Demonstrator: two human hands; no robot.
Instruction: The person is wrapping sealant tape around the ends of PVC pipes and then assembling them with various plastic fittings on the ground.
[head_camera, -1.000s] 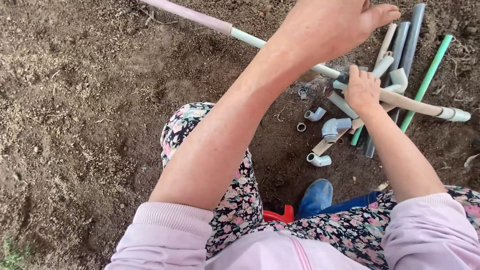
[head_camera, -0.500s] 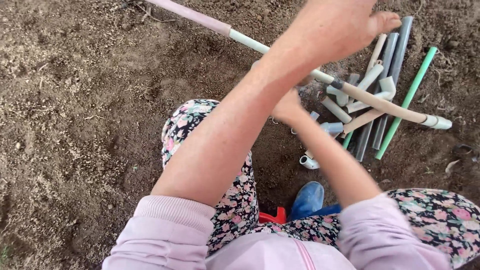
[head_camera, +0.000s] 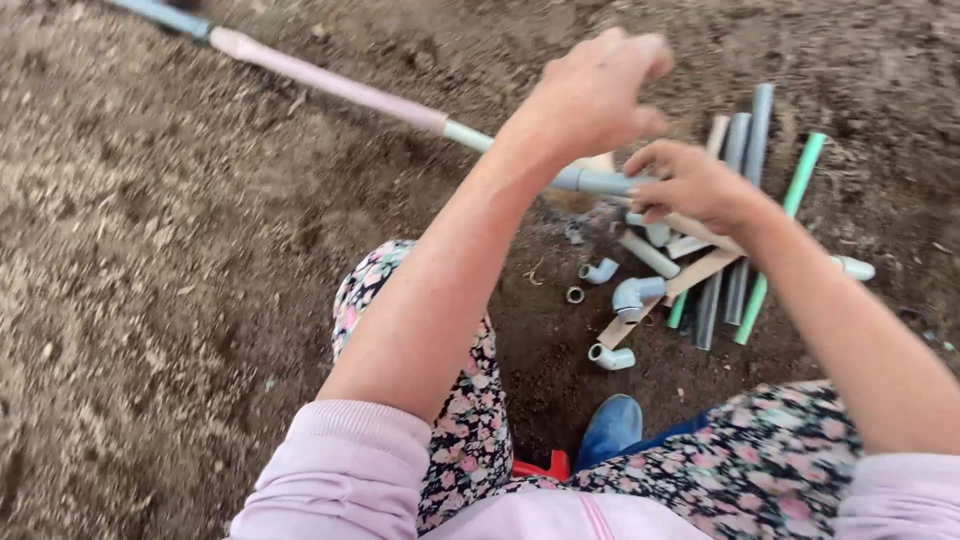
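head view, near to far: a blue shoe tip (head_camera: 612, 428) and floral-trousered knees frame the crouch. just beyond, loose grey elbow fittings (head_camera: 637, 293) lie on the soil within easy reach. the right hand (head_camera: 693, 185) curls around the near end of a long pipe (head_camera: 330, 85), apparently at its grey joint (head_camera: 600, 181), while the left hand (head_camera: 590, 95) closes loosely above it, its grip unclear. behind them, spare grey and green pipe lengths (head_camera: 745, 200) lie roughly parallel. bare brown earth (head_camera: 150, 250) is the outdoor work surface.
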